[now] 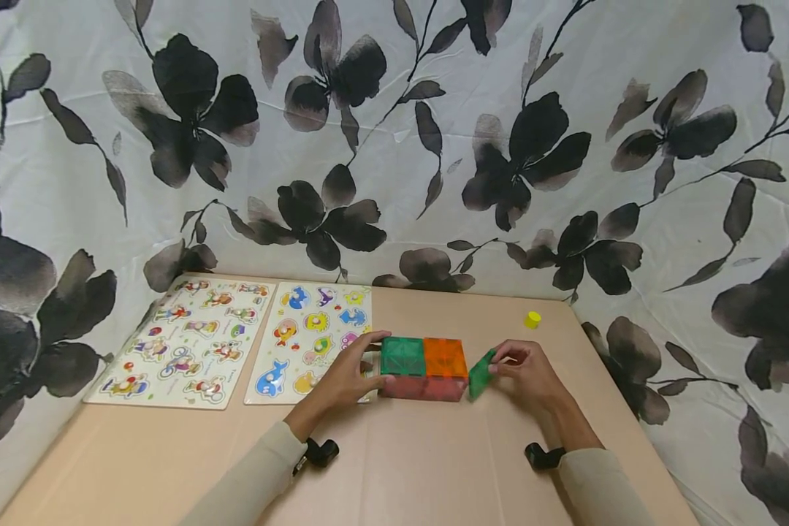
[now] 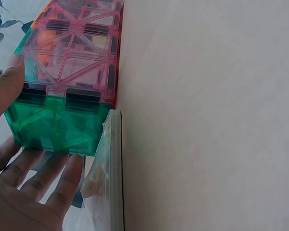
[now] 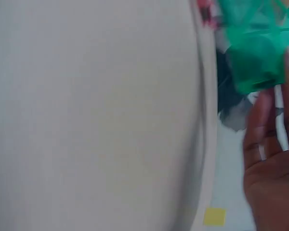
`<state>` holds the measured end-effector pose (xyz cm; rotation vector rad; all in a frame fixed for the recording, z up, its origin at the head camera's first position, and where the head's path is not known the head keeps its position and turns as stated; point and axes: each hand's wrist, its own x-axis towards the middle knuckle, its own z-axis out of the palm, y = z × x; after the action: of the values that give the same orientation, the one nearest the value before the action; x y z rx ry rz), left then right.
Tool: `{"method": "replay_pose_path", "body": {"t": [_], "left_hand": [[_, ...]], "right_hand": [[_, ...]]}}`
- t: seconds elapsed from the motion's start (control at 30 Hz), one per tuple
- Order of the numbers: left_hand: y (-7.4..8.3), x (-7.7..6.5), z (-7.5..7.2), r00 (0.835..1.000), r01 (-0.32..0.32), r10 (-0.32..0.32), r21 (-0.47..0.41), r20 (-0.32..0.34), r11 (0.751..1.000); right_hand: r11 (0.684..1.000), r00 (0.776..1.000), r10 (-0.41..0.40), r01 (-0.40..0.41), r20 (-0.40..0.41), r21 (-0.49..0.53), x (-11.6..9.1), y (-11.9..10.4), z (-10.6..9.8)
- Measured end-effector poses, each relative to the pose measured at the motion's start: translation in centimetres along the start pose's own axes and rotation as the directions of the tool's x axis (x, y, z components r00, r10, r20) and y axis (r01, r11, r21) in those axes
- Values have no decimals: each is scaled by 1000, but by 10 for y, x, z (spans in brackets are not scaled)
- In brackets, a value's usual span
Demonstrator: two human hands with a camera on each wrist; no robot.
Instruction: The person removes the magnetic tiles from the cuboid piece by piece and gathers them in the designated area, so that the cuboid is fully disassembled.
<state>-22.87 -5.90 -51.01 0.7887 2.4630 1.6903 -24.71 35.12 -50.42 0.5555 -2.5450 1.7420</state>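
A low box of see-through magnetic tiles (image 1: pixel 423 389) lies on the table, with green and orange squares on top and red ones along its near side. Around its left end, my left hand (image 1: pixel 350 369) holds it, thumb at the near corner and fingers behind. A green end tile (image 2: pixel 58 122) shows between thumb and fingers in the left wrist view. My right hand (image 1: pixel 522 365) pinches a loose green magnetic tile (image 1: pixel 481 375), tilted, just off the box's right end. The same tile (image 3: pixel 253 57) is blurred in the right wrist view, fingertips at its edge.
Two picture puzzle boards lie to the left: one with riding figures (image 1: pixel 193 343), the other with sea animals (image 1: pixel 289 307), its right edge close to my left hand. A small yellow cylinder (image 1: pixel 532 320) stands at the back right. Behind the table (image 1: pixel 427 467) hangs a flowered cloth (image 1: pixel 427 197).
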Motion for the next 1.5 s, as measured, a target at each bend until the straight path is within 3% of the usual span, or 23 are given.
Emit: {"method": "replay_pose_path", "body": {"t": [0.2,0.5,0.8,1.1,1.23,1.37,1.5], "left_hand": [[0,0,1,1000,23,-22,34,-22,999],[1,-2,4,999,17,-15,76,-36,997],[-1,-4,7,998,-9,15,95,-59,995],[0,-4,6,999,22,-18,99,-37,995],[-1,-3,5,999,43,-40,104,-31,994],[-1,-3,4,999,39,-37,101,-26,994],[0,-2,4,999,31,-29,89,-19,996]], "right_hand": [[998,992,61,-61,-108,6,-3,-4,-17],[973,949,226,-210,-221,95,11,-2,-25],[931,906,364,-352,-216,92,36,4,-21],[894,867,449,-433,-215,118,52,14,-16],[879,850,475,-467,-226,91,54,15,-14],[871,842,474,-491,-258,-3,53,12,-11],[870,861,420,-472,-287,-144,47,1,-9]]}}
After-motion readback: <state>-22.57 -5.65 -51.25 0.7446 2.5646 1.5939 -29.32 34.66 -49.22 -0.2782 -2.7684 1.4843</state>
